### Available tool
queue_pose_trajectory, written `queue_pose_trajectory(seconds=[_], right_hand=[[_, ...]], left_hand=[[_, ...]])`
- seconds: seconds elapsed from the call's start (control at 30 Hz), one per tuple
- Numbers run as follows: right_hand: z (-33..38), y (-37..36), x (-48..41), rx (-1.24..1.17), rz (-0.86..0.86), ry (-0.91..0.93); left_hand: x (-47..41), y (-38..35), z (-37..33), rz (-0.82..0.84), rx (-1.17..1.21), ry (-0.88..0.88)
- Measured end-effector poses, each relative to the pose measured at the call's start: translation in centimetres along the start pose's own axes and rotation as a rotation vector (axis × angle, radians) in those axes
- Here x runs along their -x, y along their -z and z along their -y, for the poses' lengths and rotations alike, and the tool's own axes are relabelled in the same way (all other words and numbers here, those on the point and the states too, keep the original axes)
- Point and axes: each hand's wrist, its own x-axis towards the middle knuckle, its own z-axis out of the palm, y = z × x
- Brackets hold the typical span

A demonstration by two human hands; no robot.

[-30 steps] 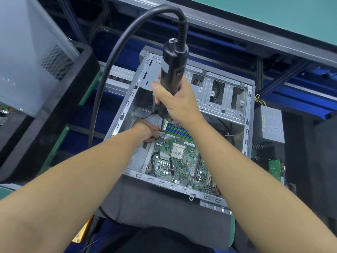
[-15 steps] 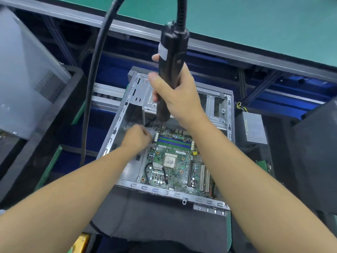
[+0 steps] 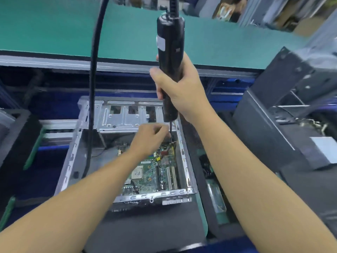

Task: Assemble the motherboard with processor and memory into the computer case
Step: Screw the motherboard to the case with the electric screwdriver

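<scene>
Tabletop (image 3: 54,30): green mat across the far side with a metal front edge; blurred shelves and boxes lie beyond it.
Case (image 3: 72,157): lies open side up on a grey pad (image 3: 145,225), below the tabletop's near edge, with its drive cage at the far end.
Board (image 3: 151,174): lies flat inside the case, against the right wall. The processor (image 3: 137,172) sits near its middle, with long card slots to the right.
Blue slots (image 3: 151,155): on the board beyond the processor, mostly covered by the left wrist.
Screwdriver (image 3: 170,52): black and upright over the case's far right corner. Its bit (image 3: 170,130) points down at the board's far edge.
Cable (image 3: 94,88): thick and black, it hangs down over the case's left side.
Right hand (image 3: 180,88): wrapped tight round the screwdriver's lower body.
Left hand (image 3: 151,136): reaches into the case, fingers curled just beside the bit — I cannot tell whether they pinch anything.
Hands: apart, the right above the left.
Right side: a dark box (image 3: 291,106), tilted and blurred.
Left side: a black tray (image 3: 18,136), just beside the case.
</scene>
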Motion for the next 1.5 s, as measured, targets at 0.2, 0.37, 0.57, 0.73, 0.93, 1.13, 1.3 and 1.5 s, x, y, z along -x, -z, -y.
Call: queue_pose_trajectory(seconds=[0.2,0.37,0.57,0.73,0.93,1.13,1.3,1.5], right_hand=[[0.5,7.4,3.3,0.138,-0.178,-0.043],[-2.3,13.4,7.1,0.154,-0.287,-0.112],[-7.3,19.3,11.4,0.147,-0.291,-0.222],[-10.4,22.5,14.2,0.049,-0.279,-0.247],[-12.5,25.5,16.3,0.058,-0.293,-0.255],[-14.4,27.0,17.6,0.038,-0.329,-0.31],[-15.1,27.6,18.3,0.025,-0.345,-0.332],[-15.2,27.9,18.8,0.007,-0.348,-0.342]], left_hand=[[-0.3,-7.2,-4.0,0.24,0.035,-0.094],[-0.4,-15.0,-5.4,0.511,-0.16,0.039],[-0.6,-23.8,-2.9,0.754,-0.485,0.146],[0.9,-29.9,0.9,0.88,-0.777,0.105],[2.2,-34.7,3.7,0.939,-1.125,-0.096],[3.1,-38.4,6.0,0.868,-1.066,0.19],[3.4,-39.8,7.6,0.775,-0.827,0.455],[3.2,-39.6,8.2,0.817,-0.862,0.405]])
